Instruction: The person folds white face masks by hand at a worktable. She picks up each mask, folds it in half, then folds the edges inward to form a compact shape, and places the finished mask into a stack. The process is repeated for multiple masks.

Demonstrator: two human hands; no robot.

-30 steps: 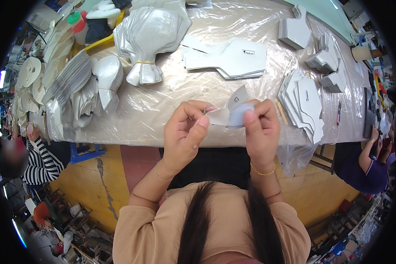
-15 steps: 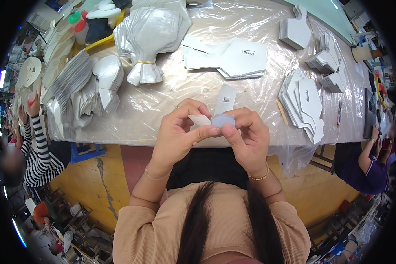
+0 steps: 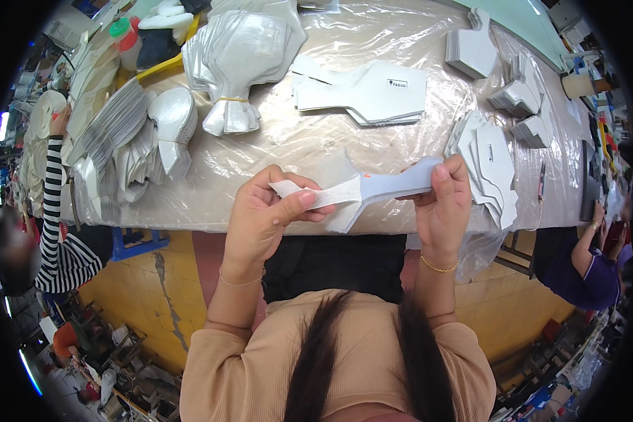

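Observation:
A cut shoe-shaped material piece (image 3: 394,181), bluish-grey on the right with a small orange mark and white towards the left, is stretched between my hands above the table's near edge. My left hand (image 3: 264,211) pinches its white end between thumb and fingers. The bluish end is gripped by my right hand (image 3: 446,200), thumb on top. Thin whitish flaps stick out from the middle of the piece, one away from me and one towards me. Whether it is one layer or two joined parts, I cannot tell.
Beyond my hands lies a stack of white cut pieces (image 3: 387,91). A banded bundle (image 3: 235,70) and curved stacks (image 3: 172,126) are at the left, more pieces (image 3: 492,162) at the right. Plastic sheeting (image 3: 260,158) covers the table. A person's striped sleeve (image 3: 53,204) reaches in from the left.
My hands have moved apart, the right one further right. The piece, bunched between my fingers before, is now spread out between them. The striped-sleeved person's arm has shifted.

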